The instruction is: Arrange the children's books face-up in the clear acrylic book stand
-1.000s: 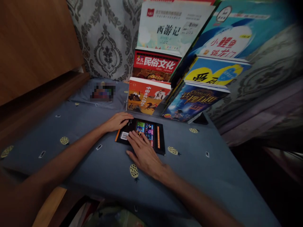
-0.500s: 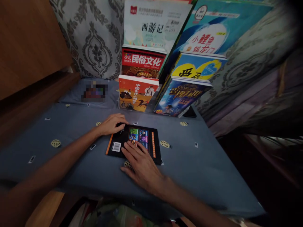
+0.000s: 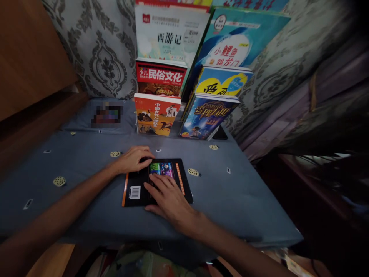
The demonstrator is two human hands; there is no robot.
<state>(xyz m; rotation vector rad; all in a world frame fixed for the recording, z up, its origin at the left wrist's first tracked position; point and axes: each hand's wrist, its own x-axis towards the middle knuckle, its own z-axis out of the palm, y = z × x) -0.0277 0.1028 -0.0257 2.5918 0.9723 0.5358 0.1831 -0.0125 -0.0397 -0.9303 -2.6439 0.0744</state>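
A black book (image 3: 144, 177) with an orange spine strip, a barcode and small colour pictures lies shut on the cloth-covered table (image 3: 95, 161). My left hand (image 3: 134, 159) rests at its far left corner, thumb apart from the fingers, the fingertips at the far edge. Across the near middle of the cover lies my right hand (image 3: 173, 202), flat with its fingers stretched out, hiding part of the pictures.
Behind the book, a rack holds several upright books, among them an orange book (image 3: 157, 115) and a blue book (image 3: 209, 115). A dark flat object (image 3: 220, 133) lies beside the rack. Patterned curtains (image 3: 108, 65) hang behind, and a wooden panel (image 3: 31, 50) stands at left.
The view has shifted, so the rack and table appear further left. My right hand has moved slightly on the cover; my left hand stays at the book's far left corner.
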